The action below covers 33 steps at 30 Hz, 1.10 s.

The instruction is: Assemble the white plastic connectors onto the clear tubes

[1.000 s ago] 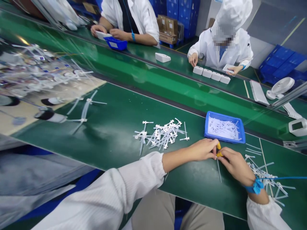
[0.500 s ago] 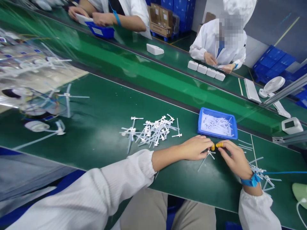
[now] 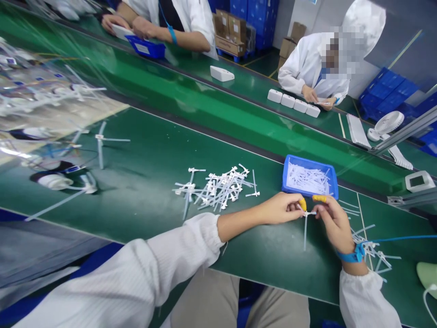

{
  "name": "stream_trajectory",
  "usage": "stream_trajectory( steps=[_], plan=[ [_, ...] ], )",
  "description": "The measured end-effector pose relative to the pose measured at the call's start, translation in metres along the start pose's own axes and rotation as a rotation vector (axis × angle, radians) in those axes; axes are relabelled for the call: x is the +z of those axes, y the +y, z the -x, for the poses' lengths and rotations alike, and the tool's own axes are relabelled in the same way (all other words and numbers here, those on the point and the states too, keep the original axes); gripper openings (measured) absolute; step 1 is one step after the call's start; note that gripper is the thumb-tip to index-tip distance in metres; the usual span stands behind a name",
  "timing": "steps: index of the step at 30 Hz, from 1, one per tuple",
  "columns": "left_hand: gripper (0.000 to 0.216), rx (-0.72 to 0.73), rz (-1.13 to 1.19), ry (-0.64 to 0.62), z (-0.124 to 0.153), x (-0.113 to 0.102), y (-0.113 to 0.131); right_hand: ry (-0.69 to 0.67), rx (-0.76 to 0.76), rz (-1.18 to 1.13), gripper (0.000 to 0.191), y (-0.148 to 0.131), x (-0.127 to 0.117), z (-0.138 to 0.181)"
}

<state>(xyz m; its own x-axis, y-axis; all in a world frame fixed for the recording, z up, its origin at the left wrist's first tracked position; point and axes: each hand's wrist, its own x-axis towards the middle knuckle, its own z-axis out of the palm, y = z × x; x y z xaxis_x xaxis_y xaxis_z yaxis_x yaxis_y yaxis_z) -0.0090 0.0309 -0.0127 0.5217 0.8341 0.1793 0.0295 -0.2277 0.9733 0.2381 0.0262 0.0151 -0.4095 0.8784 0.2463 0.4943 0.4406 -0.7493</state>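
One connector (image 3: 307, 214) is between the hands, at three o'clock from the left hand (image 3: 286, 209) and nine o'clock from the right hand (image 3: 335, 223). The left pinches it; the right is curled at one tip, its grip impossible to tell. White-jointed, it has thin translucent strips (image 3: 305, 234), the longest toward six o'clock. The far bin's (image 3: 157, 51) label (image 3: 142, 48) is unreadable.

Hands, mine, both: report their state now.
Left hand: closed, pinching a white strip piece.
Right hand: fingers curled at one end of it; grip cannot be told.
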Motion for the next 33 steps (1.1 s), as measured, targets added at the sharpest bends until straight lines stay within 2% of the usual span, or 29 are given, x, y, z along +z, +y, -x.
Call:
stream_trajectory(
  steps=[4,8,11,16,20,27,33],
  plan=[
    [0.025,-0.042,0.335,-0.016,-0.002,-0.001,0.005,0.012,0.038,-0.144,0.027,0.001,0.005,0.006],
    [0.038,-0.049,0.442,-0.002,-0.003,0.0,0.009,-0.084,0.032,-0.159,0.025,-0.007,0.008,0.008],
    [0.04,-0.05,0.481,0.034,-0.003,0.002,0.008,-0.076,0.05,-0.201,0.023,-0.012,0.011,0.009],
    [0.038,-0.085,0.444,0.105,-0.001,0.006,0.006,-0.016,0.108,-0.434,0.03,-0.015,0.019,0.01],
    [0.032,-0.057,0.389,0.138,0.003,0.008,0.006,-0.008,0.158,-0.511,0.029,-0.017,0.022,0.008],
    [0.016,0.008,0.033,0.247,0.005,0.007,0.008,0.063,0.185,-0.506,0.026,-0.017,0.024,0.005],
    [0.017,0.051,0.118,0.248,0.003,0.01,0.005,0.082,0.172,-0.404,0.025,-0.017,0.027,0.005]
  ],
)
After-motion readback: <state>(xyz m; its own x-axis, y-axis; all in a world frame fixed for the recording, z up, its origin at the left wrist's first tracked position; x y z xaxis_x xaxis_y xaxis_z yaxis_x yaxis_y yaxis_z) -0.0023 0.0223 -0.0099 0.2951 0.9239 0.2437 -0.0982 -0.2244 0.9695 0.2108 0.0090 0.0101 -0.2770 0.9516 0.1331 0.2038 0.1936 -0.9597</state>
